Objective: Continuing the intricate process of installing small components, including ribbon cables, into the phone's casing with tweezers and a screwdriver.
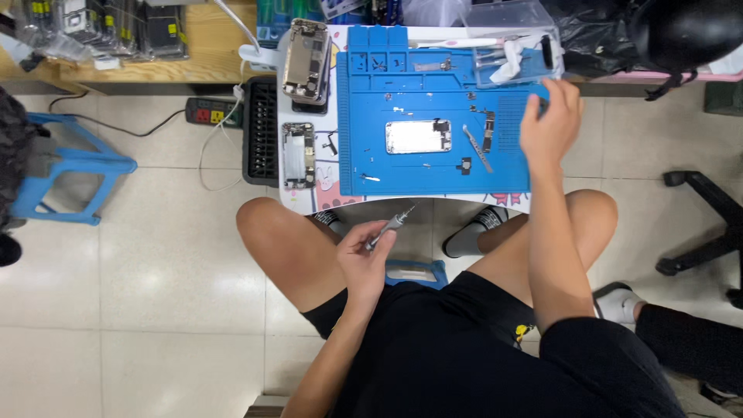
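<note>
The left hand [362, 255] is closed around a slim grey metal screwdriver [389, 226] above the lap. The right hand [551, 120], fingers loosely curled and holding nothing visible, rests at the edge of the ridged blue rubber work mat [433, 174], near an opened silver phone chassis [418, 136].

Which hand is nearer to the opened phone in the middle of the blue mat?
The right hand. It rests on the blue mat to the right of the opened phone. The left hand holds a screwdriver over the lap, below the table edge.

Slim grey screwdriver [389, 226] tilted, tip toward blue mat [433, 174] edge.
</note>
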